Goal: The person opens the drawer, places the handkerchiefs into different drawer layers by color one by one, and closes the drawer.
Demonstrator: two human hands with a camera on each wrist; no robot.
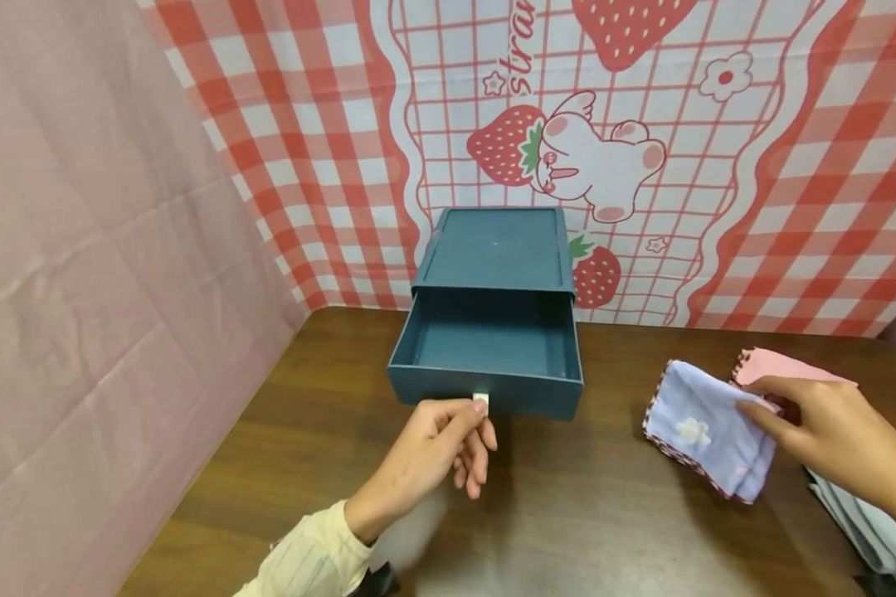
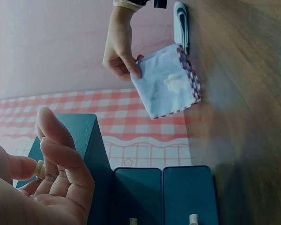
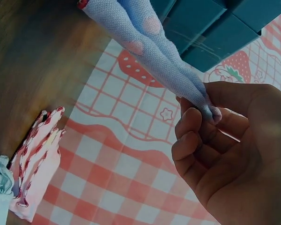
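A dark teal plastic drawer box (image 1: 493,249) stands at the back of the brown wooden table (image 1: 567,514), against the red-and-white checked strawberry backdrop (image 1: 791,166). Its single teal drawer (image 1: 489,352) is pulled out toward the person, its long axis running side to side and its open top facing up. On the drawer's front face sits a small white pull tab (image 1: 481,404).

The left hand (image 1: 436,452), in a cream ribbed sleeve (image 1: 314,560), is just in front of the drawer, with thumb and forefinger pinching the white tab and the other fingers loosely curled below.

To the right of the drawer box, well apart from it, the right hand (image 1: 840,435) pinches a folded pale blue cloth with a red-and-white checked edge and a white flower patch (image 1: 705,431) between thumb and fingers at one edge. The cloth's long axis runs from the drawer side down toward the person's right; in the right wrist view it hangs stretched from the fingertips (image 3: 196,117). A pink cloth with a checked edge (image 1: 780,366) lies just behind the blue one, and a grey-white folded cloth (image 1: 866,522) lies under the right wrist.
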